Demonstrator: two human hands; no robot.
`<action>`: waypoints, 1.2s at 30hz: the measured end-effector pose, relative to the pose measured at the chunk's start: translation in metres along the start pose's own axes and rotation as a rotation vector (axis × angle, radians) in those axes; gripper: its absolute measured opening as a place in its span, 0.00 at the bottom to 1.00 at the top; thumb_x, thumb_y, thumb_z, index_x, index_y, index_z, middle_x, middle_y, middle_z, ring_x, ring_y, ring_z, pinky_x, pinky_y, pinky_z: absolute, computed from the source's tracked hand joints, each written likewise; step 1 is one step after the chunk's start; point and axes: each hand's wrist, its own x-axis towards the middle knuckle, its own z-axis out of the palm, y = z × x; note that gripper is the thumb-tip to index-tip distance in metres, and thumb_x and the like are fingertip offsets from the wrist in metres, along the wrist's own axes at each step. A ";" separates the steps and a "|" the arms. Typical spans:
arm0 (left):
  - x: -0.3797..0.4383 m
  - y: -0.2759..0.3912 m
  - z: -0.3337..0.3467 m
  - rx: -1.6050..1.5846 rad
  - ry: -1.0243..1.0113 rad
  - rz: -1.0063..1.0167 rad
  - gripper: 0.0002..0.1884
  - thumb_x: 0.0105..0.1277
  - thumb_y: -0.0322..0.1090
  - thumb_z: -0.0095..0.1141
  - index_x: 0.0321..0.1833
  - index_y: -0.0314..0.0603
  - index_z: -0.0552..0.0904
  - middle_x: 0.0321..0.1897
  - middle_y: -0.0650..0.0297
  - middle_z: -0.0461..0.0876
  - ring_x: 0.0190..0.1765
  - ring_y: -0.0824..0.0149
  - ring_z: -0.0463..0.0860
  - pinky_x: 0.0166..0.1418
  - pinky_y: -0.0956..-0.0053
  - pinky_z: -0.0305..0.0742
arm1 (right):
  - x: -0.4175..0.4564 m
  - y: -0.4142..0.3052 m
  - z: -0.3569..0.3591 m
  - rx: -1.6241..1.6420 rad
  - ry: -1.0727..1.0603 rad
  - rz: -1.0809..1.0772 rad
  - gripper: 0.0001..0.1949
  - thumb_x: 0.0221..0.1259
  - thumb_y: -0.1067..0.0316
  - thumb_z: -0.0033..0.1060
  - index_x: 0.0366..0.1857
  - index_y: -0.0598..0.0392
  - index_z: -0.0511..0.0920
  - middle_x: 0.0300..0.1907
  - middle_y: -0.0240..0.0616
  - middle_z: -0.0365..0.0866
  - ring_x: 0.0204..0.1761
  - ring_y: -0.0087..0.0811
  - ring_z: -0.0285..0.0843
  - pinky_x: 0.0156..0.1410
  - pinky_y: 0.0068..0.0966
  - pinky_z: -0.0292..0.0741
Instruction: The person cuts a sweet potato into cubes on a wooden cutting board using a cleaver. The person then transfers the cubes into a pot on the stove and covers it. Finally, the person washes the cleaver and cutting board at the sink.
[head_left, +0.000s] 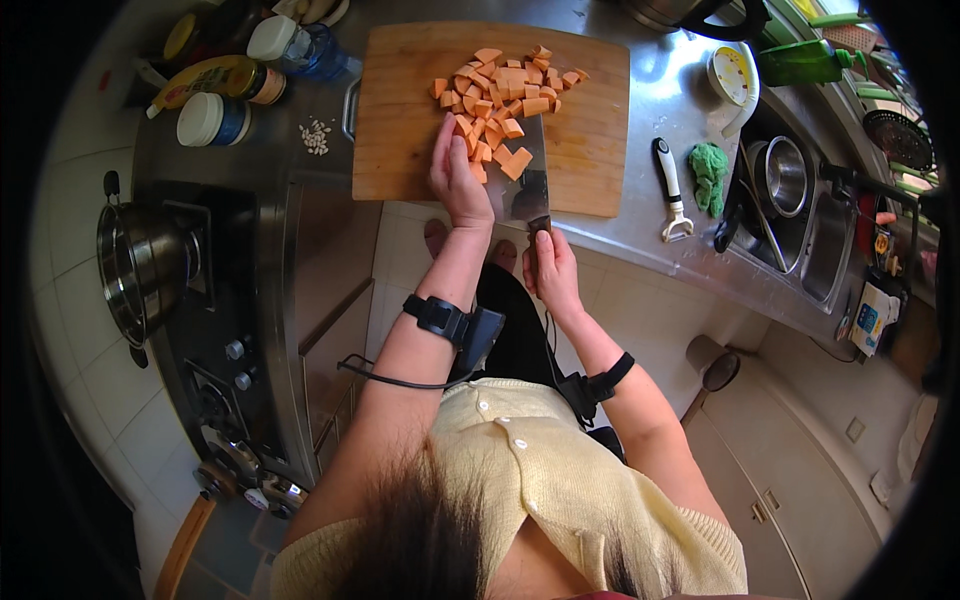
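Observation:
A kitchen knife (523, 196) with a broad blade lies low over the near edge of a wooden cutting board (589, 150). My right hand (553, 271) grips its dark handle. Several orange chunks, probably sweet potato (514, 163), rest on or against the blade; the exact contact is hard to see. My left hand (460, 180) cups the left side of these chunks, its fingers extended and thumb apart, gripping nothing visible. Farther back on the board, a larger heap of orange cubes (510, 81) is spread out. Part of the blade is covered by the chunks.
On the right of the counter are a peeler (670, 191), a green cloth (709, 176) and a sink (825, 270) holding a metal bowl (785, 176). To the left are jars (214, 120), small pale seeds (316, 138) and a pot (146, 270) on the stove.

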 end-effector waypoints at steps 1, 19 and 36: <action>-0.001 0.000 0.001 0.063 -0.025 0.059 0.23 0.78 0.37 0.42 0.68 0.27 0.71 0.72 0.52 0.68 0.70 0.61 0.70 0.73 0.70 0.63 | -0.001 0.000 0.002 0.025 0.001 0.003 0.16 0.79 0.51 0.42 0.37 0.52 0.68 0.20 0.29 0.71 0.15 0.20 0.66 0.18 0.18 0.63; -0.001 0.011 -0.016 0.478 -0.313 0.309 0.25 0.79 0.38 0.40 0.73 0.29 0.65 0.75 0.50 0.62 0.76 0.55 0.62 0.78 0.68 0.55 | -0.001 -0.005 0.000 0.121 -0.072 0.087 0.16 0.79 0.50 0.42 0.37 0.51 0.68 0.21 0.30 0.71 0.14 0.21 0.65 0.18 0.19 0.62; 0.014 0.019 0.003 -0.005 -0.036 0.181 0.21 0.76 0.36 0.46 0.65 0.29 0.74 0.58 0.57 0.78 0.61 0.64 0.76 0.71 0.69 0.66 | 0.003 -0.020 -0.007 0.067 -0.109 -0.011 0.16 0.79 0.52 0.42 0.35 0.53 0.67 0.20 0.30 0.70 0.13 0.20 0.63 0.17 0.17 0.60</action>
